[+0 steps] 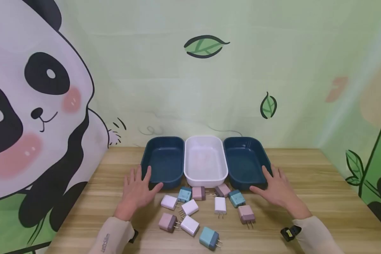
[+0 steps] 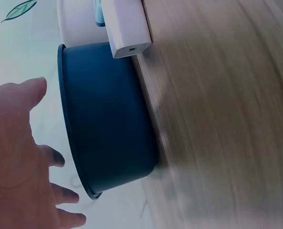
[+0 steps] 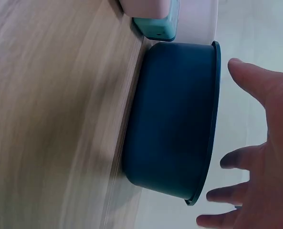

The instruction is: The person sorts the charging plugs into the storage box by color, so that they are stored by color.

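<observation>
My left hand [image 1: 137,188], fingers spread, is at the near outer corner of the left dark blue tray [image 1: 162,183]. The right hand [image 1: 277,190], also spread, is at the near outer corner of the right dark blue tray [image 1: 247,181]. Neither holds anything. Between the two blue trays stands a white tray [image 1: 206,182]. Several plug chargers lie scattered in front of the trays, among them a white charger [image 1: 189,225], a teal charger [image 1: 208,237] and a pink charger [image 1: 246,213]. In the left wrist view a white charger [image 2: 124,26] is close to the blue tray.
The trays stand side by side near the back of the wooden table [image 1: 304,176]. Behind them hangs a green cloth backdrop [image 1: 165,84] with a panda and leaves. More chargers lie close together below the white tray, including a pink charger [image 1: 198,193].
</observation>
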### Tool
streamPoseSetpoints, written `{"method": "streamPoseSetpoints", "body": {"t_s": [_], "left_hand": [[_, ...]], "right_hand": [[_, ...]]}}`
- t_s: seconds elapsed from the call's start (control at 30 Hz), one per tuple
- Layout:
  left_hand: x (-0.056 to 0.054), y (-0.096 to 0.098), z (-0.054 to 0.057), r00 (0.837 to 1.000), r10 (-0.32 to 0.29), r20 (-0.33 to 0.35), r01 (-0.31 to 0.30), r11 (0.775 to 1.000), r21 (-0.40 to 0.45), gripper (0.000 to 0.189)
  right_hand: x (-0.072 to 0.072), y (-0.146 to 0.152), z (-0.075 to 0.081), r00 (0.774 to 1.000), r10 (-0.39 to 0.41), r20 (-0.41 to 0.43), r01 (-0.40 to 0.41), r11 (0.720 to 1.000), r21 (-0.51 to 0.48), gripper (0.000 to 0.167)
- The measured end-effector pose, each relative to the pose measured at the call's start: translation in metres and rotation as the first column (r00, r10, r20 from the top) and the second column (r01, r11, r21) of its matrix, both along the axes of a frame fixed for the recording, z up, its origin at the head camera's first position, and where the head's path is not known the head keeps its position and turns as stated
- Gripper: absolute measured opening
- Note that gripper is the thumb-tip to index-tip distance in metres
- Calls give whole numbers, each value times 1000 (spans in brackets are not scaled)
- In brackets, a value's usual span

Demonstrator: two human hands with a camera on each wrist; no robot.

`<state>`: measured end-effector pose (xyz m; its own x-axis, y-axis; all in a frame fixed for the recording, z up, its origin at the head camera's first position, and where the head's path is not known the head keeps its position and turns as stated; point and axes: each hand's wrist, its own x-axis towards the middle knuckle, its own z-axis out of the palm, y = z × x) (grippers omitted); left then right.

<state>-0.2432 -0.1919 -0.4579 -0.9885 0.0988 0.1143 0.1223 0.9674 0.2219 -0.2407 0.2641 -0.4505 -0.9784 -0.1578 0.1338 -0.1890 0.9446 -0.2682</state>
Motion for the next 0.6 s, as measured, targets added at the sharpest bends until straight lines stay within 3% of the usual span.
{"method": "streamPoseSetpoints", "body": {"t_s": [0.3,0.6], "left_hand": [[-10,-11,-5,999,-20,-43,23,997,75,91],[-25,-26,-11,999,-47,-8,48,990,132,96]], "right_hand": [[4,3,-1,996,69,-64,-73,996,-59,82],[7,2,-3,974,140,-178,-156,985,-75,67]]}}
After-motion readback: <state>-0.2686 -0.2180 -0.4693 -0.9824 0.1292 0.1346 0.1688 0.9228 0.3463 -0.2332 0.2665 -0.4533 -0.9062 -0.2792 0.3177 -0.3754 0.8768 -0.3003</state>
